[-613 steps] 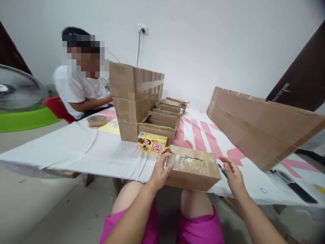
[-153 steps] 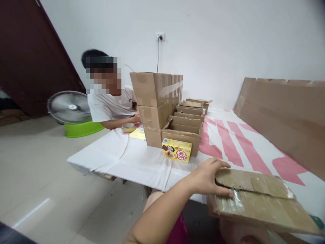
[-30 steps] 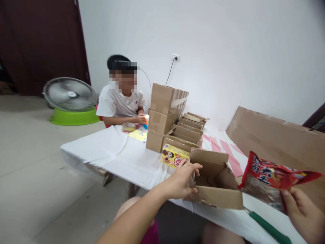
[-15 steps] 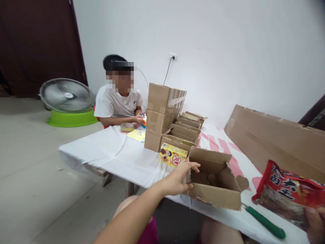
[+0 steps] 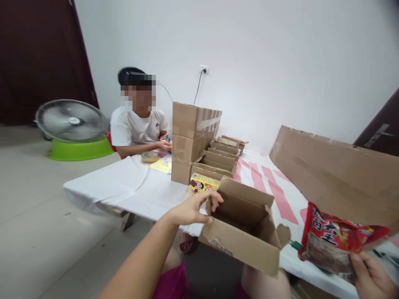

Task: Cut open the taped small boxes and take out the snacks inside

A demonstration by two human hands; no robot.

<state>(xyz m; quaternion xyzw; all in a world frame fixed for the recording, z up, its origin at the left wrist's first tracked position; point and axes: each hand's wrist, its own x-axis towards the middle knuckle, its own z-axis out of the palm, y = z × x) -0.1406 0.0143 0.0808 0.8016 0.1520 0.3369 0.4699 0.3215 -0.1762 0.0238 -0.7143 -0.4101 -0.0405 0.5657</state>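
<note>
"Two bare hands, both occupied. What has the left one got?"

"The left hand (image 5: 199, 209) is clamped on the end wall of an open-topped, oblong brown cardboard box (image 5: 240, 245), thumb on the near side, fingers curled over the rim."

"How does that box look?"

"Matt and plain, with a torn, fuzzy patch low on the near wall and a rounded flap sticking out at the right end. It sits at the table's near edge, mouth upward and tipped a little; I can't tell what bears its weight."

"And the right?"

"Thumb and fingers of the right hand (image 5: 372, 274) are pressed together on the lower corner of a glossy red plastic packet (image 5: 336, 243) with dark, white-edged characters and a clear, crinkled lower part. It's held to the right of the box, outside it."

"Something green pokes out behind the packet."

"A smooth green handle (image 5: 295, 245), mostly hidden."

"What's beyond the left hand?"

"A bright yellow printed carton (image 5: 202, 182), partly covered by the box. Behind it, a squared stack of taped brown cardboard cartons (image 5: 187, 145) rises three high, next to a row of open brown boxes (image 5: 215, 170)."

"And underneath?"

"A creased white cloth (image 5: 106, 187) with pink stripes towards the far side. A thick ring of yellowish tape (image 5: 150, 157) lies flat on it, near a person in a white T-shirt (image 5: 137, 128)."
</note>
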